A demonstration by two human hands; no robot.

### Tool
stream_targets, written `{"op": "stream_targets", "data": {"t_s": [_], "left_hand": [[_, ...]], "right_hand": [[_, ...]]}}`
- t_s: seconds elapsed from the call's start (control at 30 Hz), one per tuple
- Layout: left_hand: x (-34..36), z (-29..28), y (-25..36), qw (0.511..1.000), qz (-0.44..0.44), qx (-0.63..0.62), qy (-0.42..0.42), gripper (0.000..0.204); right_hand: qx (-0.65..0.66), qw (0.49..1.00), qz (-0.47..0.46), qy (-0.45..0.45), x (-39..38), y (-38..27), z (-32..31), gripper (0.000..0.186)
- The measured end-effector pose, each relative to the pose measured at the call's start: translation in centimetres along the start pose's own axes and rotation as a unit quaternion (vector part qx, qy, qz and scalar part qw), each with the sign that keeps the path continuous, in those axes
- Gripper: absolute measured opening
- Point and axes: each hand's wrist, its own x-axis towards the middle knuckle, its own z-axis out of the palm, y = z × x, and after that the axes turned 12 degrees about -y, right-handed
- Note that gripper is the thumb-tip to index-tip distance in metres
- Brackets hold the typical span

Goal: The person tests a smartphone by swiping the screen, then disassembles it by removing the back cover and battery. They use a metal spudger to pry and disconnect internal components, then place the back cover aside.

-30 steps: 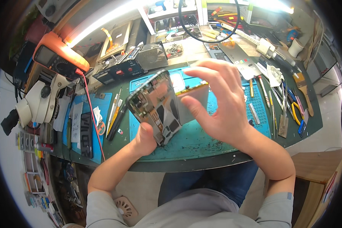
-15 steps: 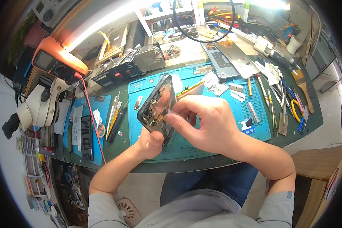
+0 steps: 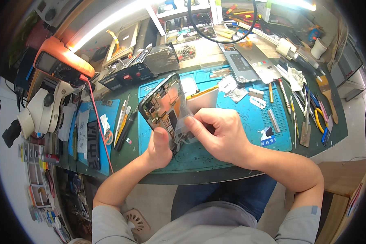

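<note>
My left hand (image 3: 159, 153) is closed around the lower end of an opened phone (image 3: 158, 106), held tilted above the mat with its circuit board and copper-coloured inner plate exposed. The thumb lies along its near edge; the other fingers are hidden behind it. Between finger and thumb, my right hand (image 3: 221, 134) pinches a clear plastic film (image 3: 184, 115). This film stretches from the phone's lower inside toward my fingertips. Behind the right hand, a flat silver battery-like piece (image 3: 206, 99) with a yellow upper edge lies on the blue work mat (image 3: 244, 140).
An orange multimeter (image 3: 61, 65) and a microscope (image 3: 38, 110) stand at left. A black power unit (image 3: 128, 75) is behind the mat. Laptop-like metal panels (image 3: 248, 63) lie at the back. Pliers (image 3: 319, 120), a brush (image 3: 327, 95) and several tools crowd the right side.
My right hand has moved slightly right and down, drawing the clear film out from the phone. The phone has turned so that more of its inside shows.
</note>
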Motion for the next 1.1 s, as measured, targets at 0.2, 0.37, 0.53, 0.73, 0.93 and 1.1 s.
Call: {"op": "stream_targets", "data": {"t_s": [0.2, 0.37, 0.53, 0.73, 0.93, 1.1], "left_hand": [[0.0, 0.1, 0.4, 0.999, -0.011, 0.029, 0.022, 0.103], [0.0, -0.3, -0.3, 1.0, -0.008, -0.002, 0.012, 0.103], [-0.3, -0.6, -0.6, 1.0, -0.011, -0.009, 0.006, 0.102], [-0.3, -0.8, -1.0, 0.999, 0.005, -0.038, 0.012, 0.101], [-0.3, -1.1, -0.6, 0.999, 0.008, -0.025, -0.024, 0.102], [-0.4, -1.2, -0.8, 1.0, 0.002, -0.027, -0.008, 0.104]], "right_hand": [[0.004, 1.0, -0.004, 0.008, -0.2, 0.3, 0.3, 0.021], [-0.003, 1.0, -0.001, 0.018, -0.5, 0.6, 0.6, 0.021], [-0.013, 1.0, -0.006, 0.016, -0.6, 0.5, 0.5, 0.022], [0.051, 0.998, 0.036, -0.015, -0.4, -0.2, 0.1, 0.029], [0.285, 0.938, 0.187, -0.069, 0.0, -0.6, -0.3, 0.043], [0.249, 0.943, 0.199, -0.098, -0.1, -0.4, 0.0, 0.046]]}}
